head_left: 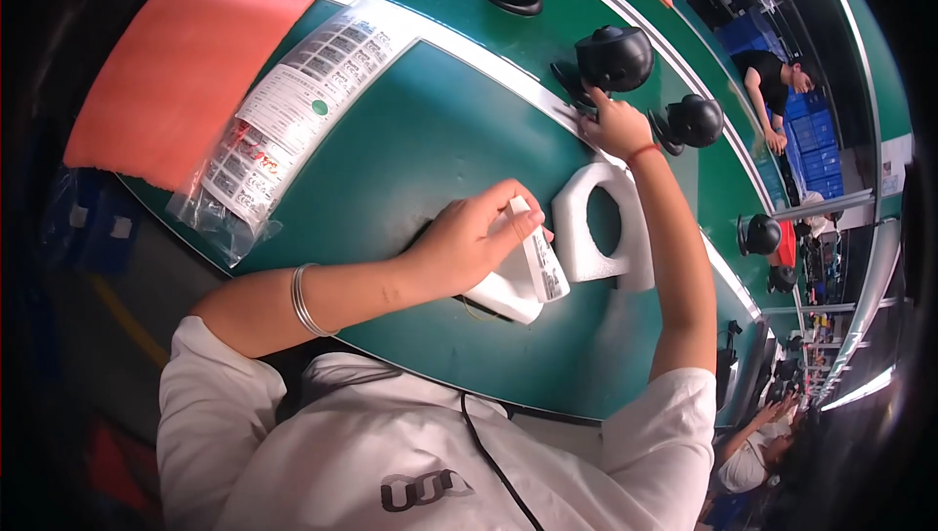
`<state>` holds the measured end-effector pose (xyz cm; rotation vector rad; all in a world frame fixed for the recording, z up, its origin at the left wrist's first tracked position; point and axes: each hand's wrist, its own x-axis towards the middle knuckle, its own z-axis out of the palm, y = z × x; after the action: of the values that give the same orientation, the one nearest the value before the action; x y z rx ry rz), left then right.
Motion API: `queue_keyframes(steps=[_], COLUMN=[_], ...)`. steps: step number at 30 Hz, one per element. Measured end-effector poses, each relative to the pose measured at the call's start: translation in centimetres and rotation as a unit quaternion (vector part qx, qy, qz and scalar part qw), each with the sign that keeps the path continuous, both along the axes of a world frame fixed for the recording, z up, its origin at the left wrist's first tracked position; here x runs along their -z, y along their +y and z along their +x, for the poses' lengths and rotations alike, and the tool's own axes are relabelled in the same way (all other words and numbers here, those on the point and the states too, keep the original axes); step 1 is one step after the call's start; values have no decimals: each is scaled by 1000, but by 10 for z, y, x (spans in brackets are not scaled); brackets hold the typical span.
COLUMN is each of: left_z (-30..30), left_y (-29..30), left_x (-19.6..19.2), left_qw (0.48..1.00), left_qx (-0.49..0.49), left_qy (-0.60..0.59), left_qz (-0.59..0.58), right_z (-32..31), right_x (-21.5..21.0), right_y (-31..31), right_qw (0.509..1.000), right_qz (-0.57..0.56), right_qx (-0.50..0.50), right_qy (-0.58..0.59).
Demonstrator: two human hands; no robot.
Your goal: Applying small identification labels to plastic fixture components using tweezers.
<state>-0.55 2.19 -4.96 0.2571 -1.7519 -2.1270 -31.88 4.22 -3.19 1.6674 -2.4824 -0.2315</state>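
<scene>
On a green surface [391,140], a white ring-shaped foam piece [576,238] lies flat. Just left of this ring, the person's left hand [474,243] is closed, thumb against fingers, around a narrow white strip with grey printed patches [547,272], tilted above a second piece of white foam [503,306]. The strip looks light, thin and probably bendable, easy to crease, so its long edges seem the best hold. Beyond the ring, the right hand [620,126] reaches out, its index finger extended and the others partly curled; whether it grips anything, I cannot tell. That fingertip is at or just beside a glossy black round-headed device [616,57], also beyond the ring. The device appears stiff, smooth and perhaps slippery, heavier than the foam; cupping its rounded body with 1 hand and steadying its base would suit it.
</scene>
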Motion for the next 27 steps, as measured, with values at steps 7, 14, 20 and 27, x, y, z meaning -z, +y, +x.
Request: queue_keyframes(steps=[7,14,20,27], left_z=[-10,2,1,5], left_y=[-8,1,7,15], left_x=[5,-10,-7,-5], left_qw=[996,988,984,992], left_qx=[-17,13,38,44], left_qy=[5,-52,-26,-8], left_qz=[92,142,170,115], right_z=[-7,97,110,154], right_x=[-37,-129,-102,-72], right_y=[25,133,175,182], right_qw=[964,960,933,906], right_qz=[-192,-235,-241,-410], right_qx=[-74,-46,-28,-95], right_qy=[170,-147,-267,-40])
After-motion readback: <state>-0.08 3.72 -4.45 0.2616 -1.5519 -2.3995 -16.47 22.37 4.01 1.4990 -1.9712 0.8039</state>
